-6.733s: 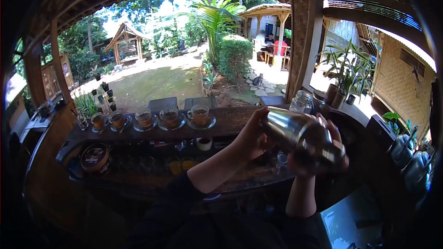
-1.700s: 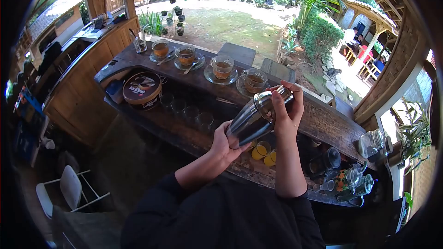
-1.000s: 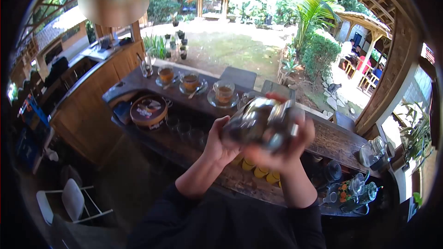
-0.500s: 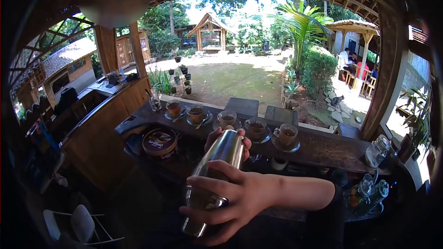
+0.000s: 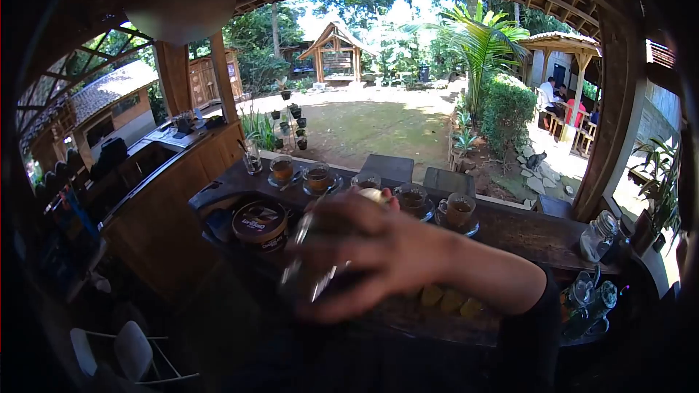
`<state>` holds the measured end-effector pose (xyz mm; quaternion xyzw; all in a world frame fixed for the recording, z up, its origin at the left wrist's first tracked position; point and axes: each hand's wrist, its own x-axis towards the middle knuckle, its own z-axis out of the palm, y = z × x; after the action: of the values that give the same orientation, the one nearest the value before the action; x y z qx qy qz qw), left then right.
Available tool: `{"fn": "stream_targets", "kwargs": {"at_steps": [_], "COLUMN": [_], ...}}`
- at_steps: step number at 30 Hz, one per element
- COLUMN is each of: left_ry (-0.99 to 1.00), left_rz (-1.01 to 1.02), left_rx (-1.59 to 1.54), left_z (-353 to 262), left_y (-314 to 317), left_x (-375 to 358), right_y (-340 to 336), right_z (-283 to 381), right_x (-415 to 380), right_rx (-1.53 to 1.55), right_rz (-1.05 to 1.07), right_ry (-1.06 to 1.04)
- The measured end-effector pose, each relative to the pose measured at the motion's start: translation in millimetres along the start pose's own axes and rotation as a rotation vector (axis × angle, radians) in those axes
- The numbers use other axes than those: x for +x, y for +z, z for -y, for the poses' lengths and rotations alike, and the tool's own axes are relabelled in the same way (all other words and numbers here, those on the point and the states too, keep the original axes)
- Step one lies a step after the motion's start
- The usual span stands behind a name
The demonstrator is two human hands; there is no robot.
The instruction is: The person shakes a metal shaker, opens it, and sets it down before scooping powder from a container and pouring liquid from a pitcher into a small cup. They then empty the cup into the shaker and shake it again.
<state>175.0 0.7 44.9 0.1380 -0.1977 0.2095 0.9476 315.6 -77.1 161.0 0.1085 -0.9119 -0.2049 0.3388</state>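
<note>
A metal cocktail shaker (image 5: 309, 251) is held slanted in front of me, smeared by motion. My right hand (image 5: 364, 247) wraps around its near end, fingers spread over the metal. Of my left hand (image 5: 392, 201) only a few fingertips show at the far end, curled around the shaker; the rest is hidden behind my right hand. Just beyond stand several glass cups of brown drink on saucers, among them a left cup (image 5: 282, 169), a second cup (image 5: 317, 177) and a right-hand cup (image 5: 458, 211).
A round brown tub (image 5: 260, 223) lies left of the shaker on the dark wooden counter (image 5: 520, 236). A glass with sticks (image 5: 251, 160) stands at the far left end. On the right are a lidded jar (image 5: 598, 236) and glass mugs (image 5: 581, 292). Stools stand beyond the counter.
The shaker has tipped and shifted, and now lies mostly behind my right hand, which is blurred. More of my left hand is hidden. The view has shifted slightly.
</note>
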Motion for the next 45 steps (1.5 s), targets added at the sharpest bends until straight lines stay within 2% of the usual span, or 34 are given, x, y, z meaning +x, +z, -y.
{"fn": "stream_targets", "kwargs": {"at_steps": [2, 3, 5, 6, 7, 8, 9, 10, 12, 14, 15, 17, 18, 19, 20, 21, 22, 23, 24, 25, 26, 27, 29, 30, 31, 32, 34, 36, 38, 40, 42, 43, 44, 45], "left_ry": [0.119, 0.172, 0.255, 0.301, 0.349, 0.400, 0.447, 0.451, 0.381, 0.303, 0.257, 0.162, 0.121, 0.237, 0.353, 0.368, 0.163, 0.162, 0.332, 0.497, 0.493, 0.479, 0.621, -0.050, 0.092, 0.239, 0.247, 0.233, 0.197, 0.146, 0.107, 0.193, 0.278, 0.351], "left_rz": [0.066, 0.103, 0.200, 0.243, 0.278, 0.310, 0.430, 0.419, 0.313, 0.225, 0.184, 0.129, 0.090, 0.281, 0.464, 0.431, 0.205, 0.189, 0.287, 0.388, -0.202, -0.193, -0.152, 0.044, 0.280, 0.508, 0.252, 0.184, 0.080, 0.002, -0.079, 0.136, 0.347, 0.286], "left_rx": [0.080, 0.126, 0.226, 0.265, 0.300, 0.332, 0.442, 0.434, 0.320, 0.211, 0.161, 0.071, 0.019, 0.221, 0.424, 0.384, 0.191, 0.188, -0.094, -0.375, 0.035, 0.040, 0.483, -0.045, 0.072, 0.192, 0.078, 0.064, 0.041, 0.026, -0.006, 0.144, 0.296, 0.148], "left_z": [8, 10, 9, 11, 15, 20, 22, 22, 22, 21, 20, 19, 19, 24, 30, 28, 29, 30, 29, 37, 41, 61, 87, 39, 40, 44, 35, 38, 41, 38, 39, 42, 47, 49], "left_y": [-6, -9, -12, -16, -20, -25, -22, -23, -26, -32, -35, -39, -40, -34, -27, -30, -12, -34, -75, -68, -51, -21, 11, -14, -22, -27, -25, -21, -13, -3, -2, -7, -14, -22], "left_x": [-13, -15, -3, 3, 6, 8, 16, 16, 15, 13, 12, 11, 11, 18, 24, 25, 20, 24, 35, 47, 29, 27, 23, 16, 22, 25, 20, 9, 3, 10, 15, 18, 20, 19], "right_y": [19, 20, 11, 9, 5, 2, 4, 9, 20, 27, 25, 12, 4, -3, -1, 2, 5, 3, 11, 14, 15, 12, 3, 1, 2, 9, 14, 23, 30, 15, 8, 1, 0, 1], "right_z": [-25, -20, -6, 8, 31, 49, 47, 40, 5, -12, -13, 10, 33, 52, 50, 42, 32, 16, 3, -9, -13, -8, 18, 37, 63, 68, 42, 11, -3, 6, 35, 56, 52, 43], "right_x": [-26, -27, -23, -13, -3, 0, -3, -8, -37, -57, -61, -36, -19, -11, -12, -13, -15, -24, -35, -44, -49, -44, -22, -10, -6, -9, -20, -50, -56, -37, -14, -8, -9, -11], "right_rx": [0.179, 0.182, 0.116, -0.029, 0.006, 0.013, -0.008, -0.029, -0.035, 0.120, 0.074, 0.059, 0.003, 0.077, 0.083, 0.029, -0.027, -0.086, -0.031, 0.051, 0.115, 0.052, -0.058, -0.075, 0.189, 0.029, 0.040, -0.036, 0.044, 0.008, -0.022, 0.113, 0.117, 0.064], "right_rz": [-0.252, -0.253, -0.213, -0.189, -0.137, 0.035, 0.004, -0.031, -0.079, -0.293, -0.358, -0.246, -0.133, 0.022, 0.017, -0.028, -0.076, -0.041, -0.079, -0.143, -0.240, -0.243, -0.186, -0.124, -0.026, -0.055, -0.159, -0.178, -0.376, -0.303, -0.184, 0.005, 0.007, -0.057], "right_ry": [0.472, 0.469, 0.257, -0.011, -0.132, -0.221, -0.229, -0.238, 0.021, 0.512, 0.468, 0.084, -0.039, -0.117, -0.110, -0.149, -0.186, -0.052, 0.190, 0.433, 0.564, 0.463, 0.175, -0.021, 0.067, -0.157, -0.143, 0.145, 0.515, 0.295, -0.042, -0.007, -0.004, -0.048]}}
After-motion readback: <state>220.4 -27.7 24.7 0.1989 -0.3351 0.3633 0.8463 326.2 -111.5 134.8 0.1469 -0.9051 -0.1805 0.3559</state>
